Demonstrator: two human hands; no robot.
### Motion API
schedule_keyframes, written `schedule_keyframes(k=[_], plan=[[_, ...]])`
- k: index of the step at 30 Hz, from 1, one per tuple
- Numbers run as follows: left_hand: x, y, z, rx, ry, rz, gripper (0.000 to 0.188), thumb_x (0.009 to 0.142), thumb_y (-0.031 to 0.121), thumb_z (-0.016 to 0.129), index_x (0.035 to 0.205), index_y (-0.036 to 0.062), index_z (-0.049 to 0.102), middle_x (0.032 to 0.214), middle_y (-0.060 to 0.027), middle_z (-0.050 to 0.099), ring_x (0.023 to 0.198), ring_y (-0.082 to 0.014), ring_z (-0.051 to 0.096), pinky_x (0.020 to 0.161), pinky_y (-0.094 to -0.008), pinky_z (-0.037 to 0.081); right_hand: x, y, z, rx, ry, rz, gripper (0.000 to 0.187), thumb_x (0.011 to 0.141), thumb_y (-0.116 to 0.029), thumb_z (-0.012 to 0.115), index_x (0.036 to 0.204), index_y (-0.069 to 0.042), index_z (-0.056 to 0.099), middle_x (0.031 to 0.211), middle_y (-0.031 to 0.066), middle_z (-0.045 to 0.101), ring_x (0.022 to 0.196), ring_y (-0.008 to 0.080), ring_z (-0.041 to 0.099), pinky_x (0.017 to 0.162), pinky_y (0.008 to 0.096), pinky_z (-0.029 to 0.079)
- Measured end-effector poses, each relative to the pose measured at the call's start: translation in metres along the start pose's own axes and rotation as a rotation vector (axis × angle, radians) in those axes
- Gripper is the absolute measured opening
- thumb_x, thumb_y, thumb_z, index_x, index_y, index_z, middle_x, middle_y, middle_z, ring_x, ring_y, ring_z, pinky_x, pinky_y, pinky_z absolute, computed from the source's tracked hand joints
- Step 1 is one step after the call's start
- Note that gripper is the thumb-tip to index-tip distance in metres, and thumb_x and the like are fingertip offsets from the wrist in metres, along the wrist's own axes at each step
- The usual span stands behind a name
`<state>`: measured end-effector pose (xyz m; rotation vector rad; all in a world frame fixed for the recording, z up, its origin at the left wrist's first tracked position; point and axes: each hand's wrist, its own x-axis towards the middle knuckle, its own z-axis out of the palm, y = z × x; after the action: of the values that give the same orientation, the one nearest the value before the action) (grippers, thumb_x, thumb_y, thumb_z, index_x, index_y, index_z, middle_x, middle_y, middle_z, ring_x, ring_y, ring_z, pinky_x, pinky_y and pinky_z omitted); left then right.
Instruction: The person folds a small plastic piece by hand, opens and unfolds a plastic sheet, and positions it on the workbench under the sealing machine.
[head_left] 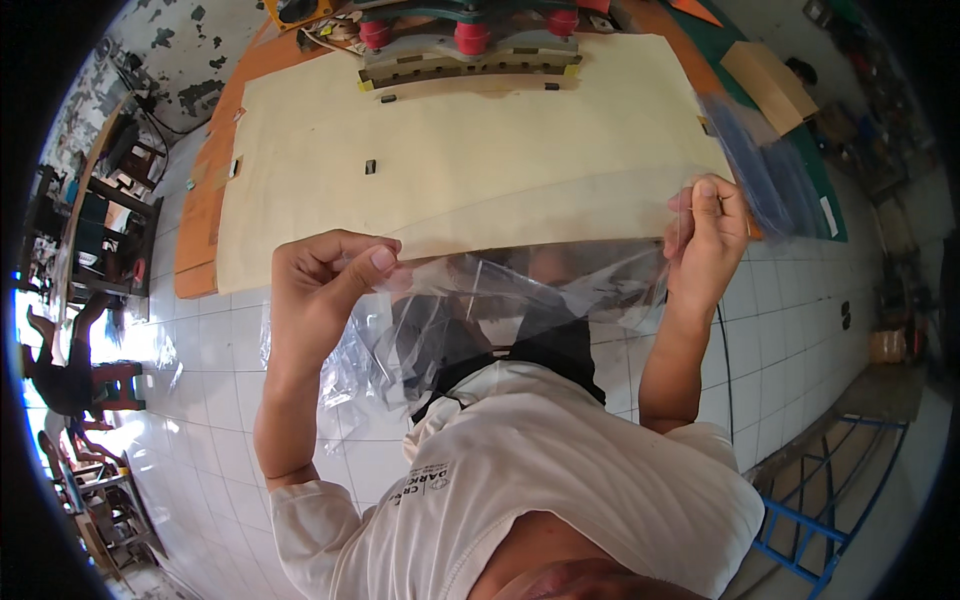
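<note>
The largest thing is the floor (220, 340) of pale square tiles, which shows on both sides of the person. Over it stands a bench (198, 255) with an orange-brown top, and most of this top is covered by a cream sheet (500, 140) lying flat. In front of the bench is the person, in a white shirt (560, 430). The clear plastic film (540, 285) is at the near edge of the bench: its upper part reaches over the cream sheet, and the rest hangs down before the person, crumpled below on the left side. At the far edge there is a long metal device (470, 65) with red round parts. Bluish transparent plastic (765, 170) lies at the right end, and near it is a brown cardboard box (765, 85). The left hand (325, 280) has its grip closed on the film, pinching it between thumb and bent fingers. The right hand (710, 225), which is a little farther forward, also has its grip closed on the film, with the thumb pressed to curled fingers. The smallest thing is a dark piece (370, 167) on the cream sheet, left of its middle.
</note>
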<state>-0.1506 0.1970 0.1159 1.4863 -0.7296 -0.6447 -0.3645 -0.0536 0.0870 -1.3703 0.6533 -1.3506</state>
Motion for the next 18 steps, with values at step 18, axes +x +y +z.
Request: schedule_keyframes(k=[18], plan=[[0.027,0.029,0.138,-0.18,-0.673,0.182,0.015,0.091,0.008,0.067,0.09,-0.0069,0.069,0.08,-0.0099,0.07,0.076,-0.0114,0.067,0.07,-0.0249,0.055,-0.001,-0.131,-0.226,-0.39,0.315,-0.241,0.015,0.093,-0.017,0.065,0.097,-0.003,0.066,0.084,-0.0001,0.062,0.075,0.0074,0.053,0.061,0.0222,0.041]])
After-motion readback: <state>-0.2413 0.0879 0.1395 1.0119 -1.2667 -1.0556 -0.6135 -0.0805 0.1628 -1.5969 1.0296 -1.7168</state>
